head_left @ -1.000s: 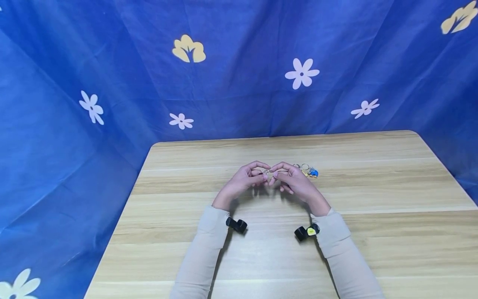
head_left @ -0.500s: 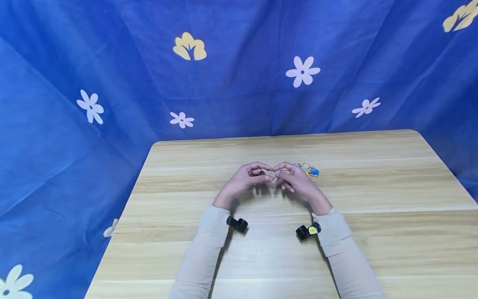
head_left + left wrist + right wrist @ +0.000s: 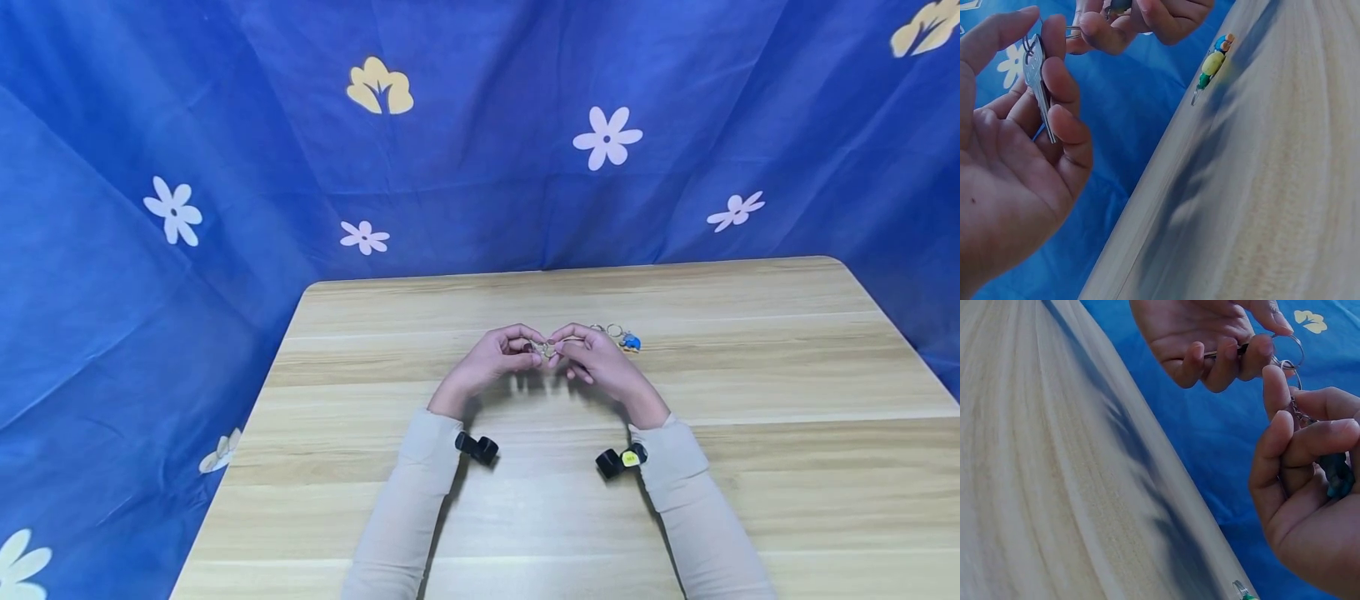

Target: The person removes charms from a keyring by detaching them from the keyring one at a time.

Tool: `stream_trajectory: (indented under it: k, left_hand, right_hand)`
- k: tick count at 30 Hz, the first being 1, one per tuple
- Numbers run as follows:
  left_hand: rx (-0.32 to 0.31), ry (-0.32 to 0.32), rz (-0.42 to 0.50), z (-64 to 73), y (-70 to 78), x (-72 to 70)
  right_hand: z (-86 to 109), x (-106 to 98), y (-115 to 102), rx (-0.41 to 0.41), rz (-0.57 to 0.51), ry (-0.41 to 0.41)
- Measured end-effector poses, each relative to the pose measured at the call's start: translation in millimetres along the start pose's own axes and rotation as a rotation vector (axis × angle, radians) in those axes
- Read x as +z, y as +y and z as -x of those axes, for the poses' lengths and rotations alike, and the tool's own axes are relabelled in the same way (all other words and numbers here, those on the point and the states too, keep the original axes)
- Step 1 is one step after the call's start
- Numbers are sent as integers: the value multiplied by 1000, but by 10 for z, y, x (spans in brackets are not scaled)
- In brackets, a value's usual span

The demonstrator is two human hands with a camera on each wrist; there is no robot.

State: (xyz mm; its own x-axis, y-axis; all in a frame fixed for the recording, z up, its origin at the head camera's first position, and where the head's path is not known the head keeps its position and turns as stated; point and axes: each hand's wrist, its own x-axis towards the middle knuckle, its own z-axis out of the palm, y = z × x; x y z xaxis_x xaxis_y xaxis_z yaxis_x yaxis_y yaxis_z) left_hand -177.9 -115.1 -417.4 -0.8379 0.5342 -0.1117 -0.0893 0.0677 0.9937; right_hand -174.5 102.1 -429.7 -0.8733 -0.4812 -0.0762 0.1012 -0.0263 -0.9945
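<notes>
In the head view my left hand (image 3: 487, 360) and right hand (image 3: 602, 364) meet fingertip to fingertip above the table. A silver key (image 3: 1036, 87) lies against the curled fingers of the left hand, whose thumb and index finger pinch its ring. The right hand pinches a keychain: its dark teal charm (image 3: 1337, 475) sits partly hidden in the fingers, and a short chain (image 3: 1298, 414) runs up from it. Between both sets of fingertips, a metal split ring (image 3: 1298, 347) overlaps the keychain's ring in the right wrist view.
Beyond the right hand, more keychains rest on the wooden table (image 3: 750, 375), one with a blue charm (image 3: 632, 342) and a loose ring (image 3: 615, 331). A yellow-green charm (image 3: 1212, 64) shows in the left wrist view. A blue flowered curtain (image 3: 480, 167) hangs behind the table.
Both hands stay almost in place, with small finger shifts. The rings between the fingertips show more plainly than a second ago. The head view has tilted slightly.
</notes>
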Motion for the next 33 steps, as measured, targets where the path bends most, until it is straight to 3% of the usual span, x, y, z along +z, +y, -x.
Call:
stream_trajectory:
  k: [18,27,33]
  left_hand:
    - [2,27,-17,2,-10,4]
    - [-9,153,-97,-31,-46,-41]
    - [-13,128,-110,-37,-27,-34]
  right_hand:
    - [-7,47,-2,-62,135,32]
    - [17,74,-68,-135,118,11]
    - [8,72,-88,-101,154,32]
